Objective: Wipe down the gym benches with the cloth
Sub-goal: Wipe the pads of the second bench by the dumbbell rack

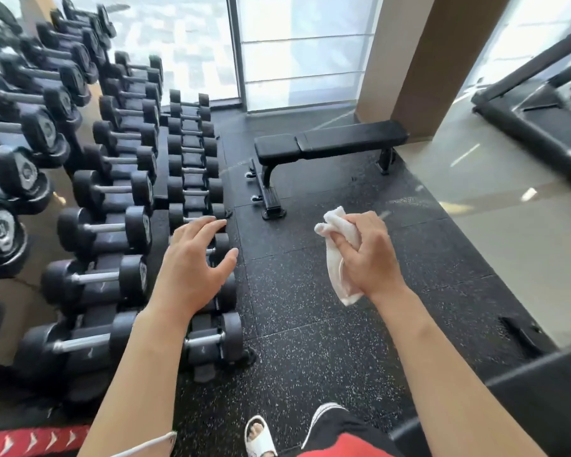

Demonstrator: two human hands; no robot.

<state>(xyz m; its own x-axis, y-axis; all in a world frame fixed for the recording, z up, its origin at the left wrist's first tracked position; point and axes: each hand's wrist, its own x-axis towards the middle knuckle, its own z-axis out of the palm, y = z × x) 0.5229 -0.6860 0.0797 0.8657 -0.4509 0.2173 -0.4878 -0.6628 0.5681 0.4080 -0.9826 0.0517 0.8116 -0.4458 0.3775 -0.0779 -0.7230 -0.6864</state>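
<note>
The right hand (368, 255) grips a crumpled white cloth (338, 255), its ends sticking out above and below the fist. The left hand (192, 268) is held out with fingers spread and relaxed, holding nothing, above the dumbbell rack (119, 179). Beyond both, a black flat bench (330, 143) stands on the speckled floor (310, 324) near the window (297, 51).
</note>
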